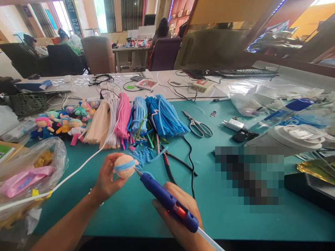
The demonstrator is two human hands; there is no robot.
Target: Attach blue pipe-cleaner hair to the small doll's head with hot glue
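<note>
A green mat [117, 219] is covering the tabletop. At its left edge a clear plastic bag [62, 153] is holding a glossy pink piece [26, 181] and mustard-yellow scraps [43, 158]. On the right, a white tub [272, 141] is lying on its side with its lid end showing; its contents are not showing. Behind it a second clear bag [240, 101] is holding pale items too blurred to tell, and a blue-capped bottle [272, 118] is lying aslant. A dark mesh basket [28, 104] is standing at the far left.

Nearer the middle, the right hand [187, 198] is gripping a dark blue glue pen [162, 195], its orange-red window showing and a white stick running from its rear. The left hand [106, 183] is pinching a peach ball [124, 174] between thumb and fingers, above the mat. The ball is looking fuzzy and round, with a light blue strip [125, 165] crossing it and small knobs at its sides. The pen's tip is pointing at its right edge; whether they are touching, I cannot tell.

In the background, a tall sign [72, 17] is reading "RNET DZR", partly cut off.
</note>
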